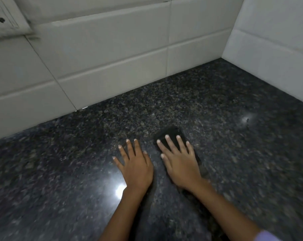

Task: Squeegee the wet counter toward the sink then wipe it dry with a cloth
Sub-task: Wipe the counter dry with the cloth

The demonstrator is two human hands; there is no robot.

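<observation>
Both hands flat, fingers spread, gripping nothing. L hand (136,168) on counter (216,101); R hand (180,166), at 3 o'clock, covers dark object (171,134).

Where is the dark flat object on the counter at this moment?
In the head view, the dark flat object lies right of centre on the granite counter, partly under the right hand, beside the left hand.

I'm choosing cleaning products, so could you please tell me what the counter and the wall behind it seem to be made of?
The counter looks like polished dark granite: speckled grain and a bright glare beside the left hand. The wall looks like glazed off-white ceramic tile: smooth rectangular faces with thin joints. Both are judged by look only.
</observation>
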